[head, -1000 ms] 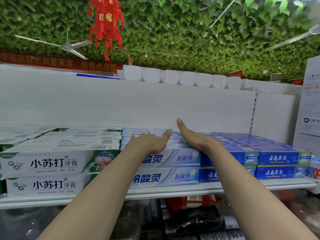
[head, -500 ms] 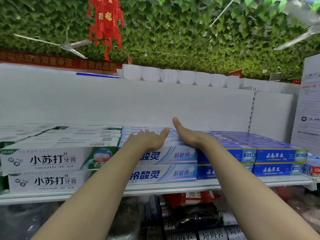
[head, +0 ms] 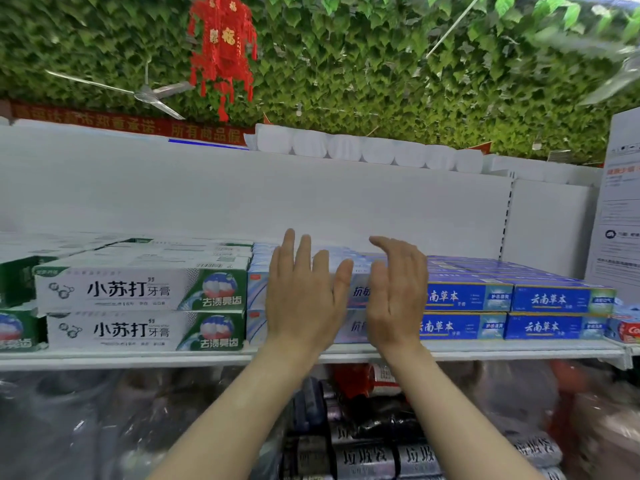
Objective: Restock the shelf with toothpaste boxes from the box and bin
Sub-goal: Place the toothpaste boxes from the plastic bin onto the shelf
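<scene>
Two bare hands raised in front of the shelf (head: pixel 485 351), both empty. Left hand (head: pixel 304 299) seen from the back, fingers straight and slightly spread, pointing up. Right hand (head: pixel 398 292) turned edge-on, palm facing left, fingers relaxed and gently bent, thumb apart. Neither grip closed on anything; whether either touches the boxes behind cannot be told.

Directly behind both hands, on the shelf: the pale blue-and-white toothpaste boxes (head: pixel 360 292), stacked two high with further rows running back, long sides facing out, fronts largely hidden by the hands. Visible between the two hands and just left of the left hand.

Just left of that stack, touching it: green-and-white toothpaste boxes (head: pixel 142 289), also two high, several rows deep. Just right of it: dark blue toothpaste boxes (head: pixel 561 299), two high, two across, rows running back to the white back panel (head: pixel 207 195). At the far right edge, a red-and-white box (head: pixel 627 330), partly cut off.

Below the shelf: plastic-wrapped goods (head: pixel 86 420), blurred, and dark rolls with printed labels (head: pixel 367 455) between the forearms.

Above the back panel: a row of white rolls (head: pixel 346 147), a red banner (head: pixel 138 126), a red hanging lantern (head: pixel 223 46), a ceiling fan (head: pixel 149 95), and leafy green ceiling cover (head: pixel 415 64).
</scene>
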Demonstrator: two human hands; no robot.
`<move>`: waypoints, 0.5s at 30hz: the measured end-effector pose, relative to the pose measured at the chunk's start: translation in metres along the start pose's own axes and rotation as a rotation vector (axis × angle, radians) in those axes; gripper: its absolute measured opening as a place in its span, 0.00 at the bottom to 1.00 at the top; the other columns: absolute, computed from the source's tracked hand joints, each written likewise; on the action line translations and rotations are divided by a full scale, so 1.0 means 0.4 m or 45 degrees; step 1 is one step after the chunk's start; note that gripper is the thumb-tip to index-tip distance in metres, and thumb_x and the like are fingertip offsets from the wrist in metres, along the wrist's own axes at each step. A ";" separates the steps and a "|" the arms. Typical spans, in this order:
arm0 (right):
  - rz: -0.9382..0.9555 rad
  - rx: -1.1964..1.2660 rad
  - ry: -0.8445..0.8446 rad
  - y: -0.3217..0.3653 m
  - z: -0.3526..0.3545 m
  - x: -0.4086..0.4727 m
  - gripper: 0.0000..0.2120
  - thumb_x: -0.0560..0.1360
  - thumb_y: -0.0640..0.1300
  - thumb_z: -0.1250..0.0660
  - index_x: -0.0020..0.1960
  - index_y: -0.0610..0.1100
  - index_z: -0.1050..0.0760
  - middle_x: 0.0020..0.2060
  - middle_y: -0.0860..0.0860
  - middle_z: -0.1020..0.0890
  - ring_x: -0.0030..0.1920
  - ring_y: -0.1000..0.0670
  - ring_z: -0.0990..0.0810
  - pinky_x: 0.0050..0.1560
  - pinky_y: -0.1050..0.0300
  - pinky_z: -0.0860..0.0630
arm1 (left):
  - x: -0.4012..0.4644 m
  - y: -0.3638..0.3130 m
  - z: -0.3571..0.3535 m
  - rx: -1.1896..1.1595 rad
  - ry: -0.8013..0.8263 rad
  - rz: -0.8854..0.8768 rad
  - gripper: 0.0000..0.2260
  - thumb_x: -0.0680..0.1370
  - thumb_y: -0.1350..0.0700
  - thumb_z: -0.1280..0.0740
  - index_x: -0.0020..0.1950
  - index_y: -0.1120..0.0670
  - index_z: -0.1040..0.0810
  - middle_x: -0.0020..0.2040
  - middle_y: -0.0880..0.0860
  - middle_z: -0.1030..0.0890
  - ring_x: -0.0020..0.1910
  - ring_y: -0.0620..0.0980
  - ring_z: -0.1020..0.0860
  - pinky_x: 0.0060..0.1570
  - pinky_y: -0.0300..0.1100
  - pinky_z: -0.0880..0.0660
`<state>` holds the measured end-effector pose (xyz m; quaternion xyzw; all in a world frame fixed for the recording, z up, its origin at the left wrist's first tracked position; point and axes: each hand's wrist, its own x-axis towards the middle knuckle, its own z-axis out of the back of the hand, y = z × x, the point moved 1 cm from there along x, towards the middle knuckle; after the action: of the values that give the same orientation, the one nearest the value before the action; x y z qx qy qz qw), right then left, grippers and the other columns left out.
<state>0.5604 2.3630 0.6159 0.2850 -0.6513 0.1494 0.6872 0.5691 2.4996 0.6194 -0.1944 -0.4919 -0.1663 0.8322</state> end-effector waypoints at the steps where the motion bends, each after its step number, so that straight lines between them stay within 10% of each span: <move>1: 0.013 0.019 -0.001 0.005 0.000 -0.040 0.19 0.81 0.47 0.48 0.61 0.40 0.23 0.56 0.48 0.20 0.58 0.44 0.25 0.61 0.45 0.30 | -0.035 0.002 -0.004 -0.022 -0.071 -0.004 0.33 0.84 0.40 0.57 0.63 0.60 0.20 0.70 0.64 0.25 0.75 0.63 0.36 0.72 0.59 0.36; 7: 0.011 0.048 0.044 -0.008 -0.019 -0.206 0.17 0.79 0.46 0.45 0.62 0.39 0.25 0.57 0.47 0.21 0.57 0.42 0.24 0.61 0.42 0.29 | -0.191 0.026 -0.019 -0.002 -0.203 0.074 0.25 0.84 0.42 0.51 0.61 0.55 0.19 0.60 0.59 0.23 0.60 0.61 0.26 0.54 0.55 0.27; 15: -0.077 0.011 0.146 0.000 -0.044 -0.212 0.21 0.80 0.48 0.46 0.66 0.38 0.25 0.62 0.46 0.21 0.65 0.41 0.25 0.66 0.40 0.31 | -0.184 0.039 -0.018 0.030 -0.074 0.108 0.30 0.84 0.39 0.56 0.63 0.53 0.20 0.61 0.57 0.23 0.59 0.59 0.26 0.57 0.54 0.28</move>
<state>0.5654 2.3874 0.5331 0.2983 -0.6012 0.1475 0.7265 0.5479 2.5159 0.5485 -0.2101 -0.5093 -0.1194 0.8260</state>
